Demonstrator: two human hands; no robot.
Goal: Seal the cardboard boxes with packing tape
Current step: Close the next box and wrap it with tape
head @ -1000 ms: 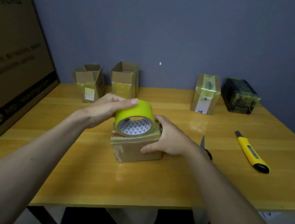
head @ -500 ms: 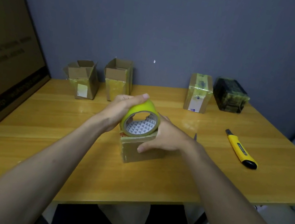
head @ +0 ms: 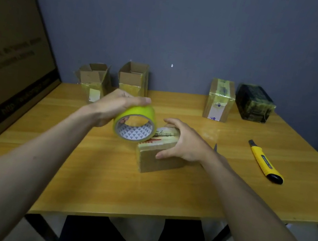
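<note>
Small packing room: wooden table (head: 101, 184), taped boxes (head: 219, 100), utility knife (head: 264, 162).

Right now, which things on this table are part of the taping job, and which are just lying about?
In use:
- yellow tape roll, gripped by the left hand
- small box, steadied by the right hand
- two open boxes waiting at the back

Lying about:
- utility knife
- taped box
- dark wrapped box
- big carton
</note>
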